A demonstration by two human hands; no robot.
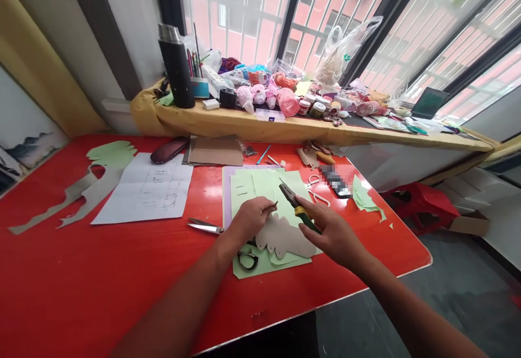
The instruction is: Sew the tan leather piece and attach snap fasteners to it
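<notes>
My left hand (253, 218) pinches a small, thin dark piece (276, 204) between thumb and fingertips, too small to name. In my right hand (331, 230) are pliers (303, 216) with green and yellow handles, their jaws pointing up and left, apart from the small piece. Below both hands a grey scalloped cutout (285, 238) with small holes lies on pale green sheets (264, 184). Scissors (205, 225) lie partly under my left wrist, with a dark handle loop (248, 260) showing on the green paper.
On the red table (122, 282) are a white drawn sheet (146, 190), a dark case (169, 150), brown boards (215, 151), white-handled scissors (319, 197), a phone (336, 180) and green scraps (364, 195). A crowded sill (244, 122) runs behind, with a black flask (177, 68).
</notes>
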